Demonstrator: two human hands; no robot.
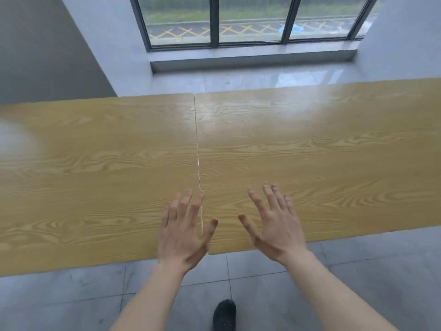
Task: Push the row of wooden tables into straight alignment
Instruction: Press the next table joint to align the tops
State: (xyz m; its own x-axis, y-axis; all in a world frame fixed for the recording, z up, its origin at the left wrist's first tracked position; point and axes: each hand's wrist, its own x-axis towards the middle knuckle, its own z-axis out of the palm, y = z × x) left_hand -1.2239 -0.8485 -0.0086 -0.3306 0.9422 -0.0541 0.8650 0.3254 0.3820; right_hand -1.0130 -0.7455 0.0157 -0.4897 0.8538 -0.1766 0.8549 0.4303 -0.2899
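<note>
Wooden tables (310, 151) | left hand (181, 235) splayed | right hand (276, 230) splayed, empty

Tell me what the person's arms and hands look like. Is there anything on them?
Both arms are bare, with no sleeves in view. The left hand and right hand wear no gloves, and no rings, watch or bracelets show. The fingernails are short and plain.

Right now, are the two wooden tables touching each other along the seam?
Touching. The head view shows the left table and right table butted edge to edge, with only a thin line between them and no floor visible through it.
</note>
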